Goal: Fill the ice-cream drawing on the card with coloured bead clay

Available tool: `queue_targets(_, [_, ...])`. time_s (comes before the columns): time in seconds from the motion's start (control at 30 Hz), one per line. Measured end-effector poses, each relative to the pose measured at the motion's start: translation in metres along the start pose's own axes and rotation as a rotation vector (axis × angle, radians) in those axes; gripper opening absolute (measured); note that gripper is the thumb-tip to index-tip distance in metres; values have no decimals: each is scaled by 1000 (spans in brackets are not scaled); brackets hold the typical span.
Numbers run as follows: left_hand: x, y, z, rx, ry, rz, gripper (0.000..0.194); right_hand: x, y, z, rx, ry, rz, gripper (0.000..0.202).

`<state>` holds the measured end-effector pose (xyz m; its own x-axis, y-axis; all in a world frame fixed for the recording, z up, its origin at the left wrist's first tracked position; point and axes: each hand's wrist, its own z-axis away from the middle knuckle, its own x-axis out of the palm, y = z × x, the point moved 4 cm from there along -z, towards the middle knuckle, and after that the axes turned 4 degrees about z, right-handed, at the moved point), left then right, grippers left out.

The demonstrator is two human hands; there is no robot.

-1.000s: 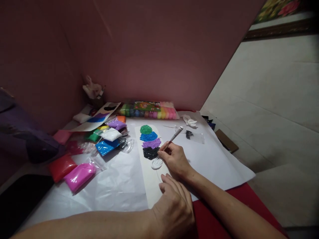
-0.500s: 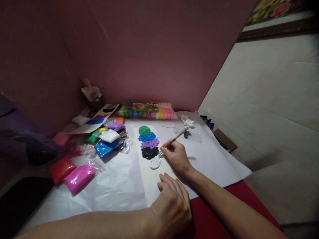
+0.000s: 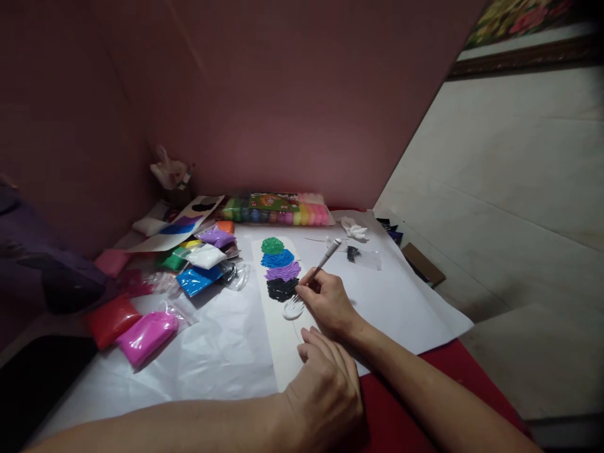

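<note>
Paper strip [image 3: 278, 352] is laid approx. mid-table on white sheet [image 3: 406, 308], long axis far-to-near, near end slanted slightly R. Down it are lined up green [image 3: 272, 245], blue [image 3: 277, 258], purple [image 3: 283, 271] & black clay patches [image 3: 282, 289], then white patch [image 3: 293, 310], its strands fanned up-R. L hand [image 3: 325, 387] is laid over strip's near end, fingers extended, loosely bent. Striped tool [image 3: 329, 253] is held just above/R of white patch, pointed down-L, butt up-R; R hand [image 3: 330, 303] is closed on it, thumb & fingers pinched.

Around, L to R: red packet [image 3: 111, 319], hot-pink packet [image 3: 148, 340], painted card [image 3: 158, 242], blue packet [image 3: 201, 280], multicolour clay pack [image 3: 274, 201] nr wall, white lump [image 3: 353, 228], clear bag [image 3: 370, 259] w/ black scrap. Strip's R edge is blocked by both hands.

Dark flat obj. [image 3: 42, 384] & purple item [image 3: 47, 233] are cut off at L. Strip's near end is partly covered by L hand. Tool tip is too small to make out; contact w/ clay can't be told. Framed pic. [image 3: 528, 63] is cut off top R.
</note>
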<state>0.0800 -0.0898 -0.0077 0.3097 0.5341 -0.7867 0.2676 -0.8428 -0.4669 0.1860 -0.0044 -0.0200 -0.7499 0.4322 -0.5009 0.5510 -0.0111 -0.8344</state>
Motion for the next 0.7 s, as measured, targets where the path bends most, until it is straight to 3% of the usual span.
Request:
queue_targets(0.33, [0,-1,-1,-16,-52,-5,41,-8,5,-6,4,102,-31,7])
queue_targets(0.5, [0,-1,-1,-26,4,-2,43,0,5,0,22,18,-128,6])
queue_targets(0.7, [-2,-1,-1,-28,20,17,41,5,4,4,38,-7,-37,4])
